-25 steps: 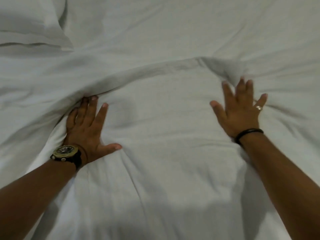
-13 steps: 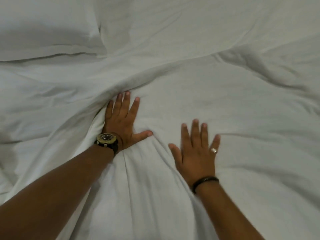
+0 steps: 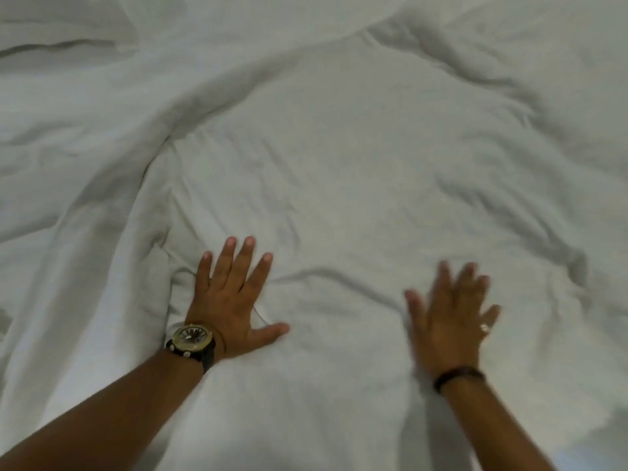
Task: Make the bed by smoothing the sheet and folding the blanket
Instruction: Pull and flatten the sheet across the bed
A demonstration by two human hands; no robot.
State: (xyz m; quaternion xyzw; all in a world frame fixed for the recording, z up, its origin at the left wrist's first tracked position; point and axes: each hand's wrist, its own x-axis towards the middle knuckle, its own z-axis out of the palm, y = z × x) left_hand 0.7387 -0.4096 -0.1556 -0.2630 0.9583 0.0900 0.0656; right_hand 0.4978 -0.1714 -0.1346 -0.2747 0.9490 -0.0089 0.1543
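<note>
On the white sheet (image 3: 339,158), keep your left hand (image 3: 227,300) and blurry right hand (image 3: 448,321) flat, fingers spread, holding nothing, and push the wrinkles outward slowly.

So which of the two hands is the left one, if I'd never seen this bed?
Start from the white sheet that fills the view, rumpled into long folds. Two hands lie flat near its lower middle. The left hand is the sharp one beside the tall fold, with a large round-faced wristwatch; the blurred right hand has a ring and thin dark band.
</note>
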